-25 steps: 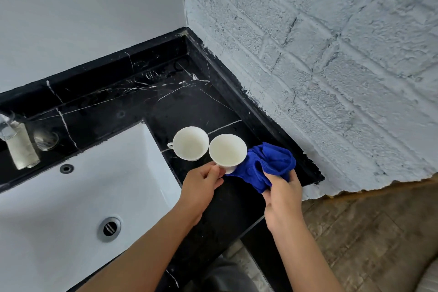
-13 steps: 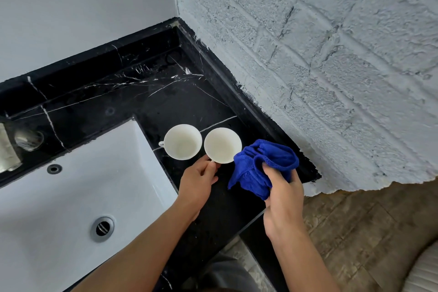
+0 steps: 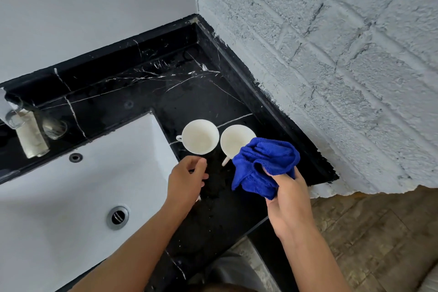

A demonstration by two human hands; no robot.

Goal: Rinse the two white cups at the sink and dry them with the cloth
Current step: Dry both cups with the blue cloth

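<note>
Two white cups stand upright side by side on the black marble counter (image 3: 166, 92). The left cup (image 3: 200, 136) has its handle pointing left. The right cup (image 3: 233, 141) has its handle toward me, and the blue cloth (image 3: 263, 163) covers its near right rim. My right hand (image 3: 288, 199) grips the bunched cloth just right of that cup. My left hand (image 3: 186, 179) hovers below the left cup, fingers curled loosely, holding nothing and touching neither cup.
A white sink (image 3: 59, 197) with a metal drain (image 3: 117, 217) fills the left. A chrome tap (image 3: 28, 130) stands at the far left. A rough white brick wall (image 3: 331, 78) borders the counter on the right; brown floor (image 3: 379, 232) lies below.
My left hand let go of the right cup's handle and drew back toward me. The right cup now stands on the counter. My right hand brought the cloth over its rim.
</note>
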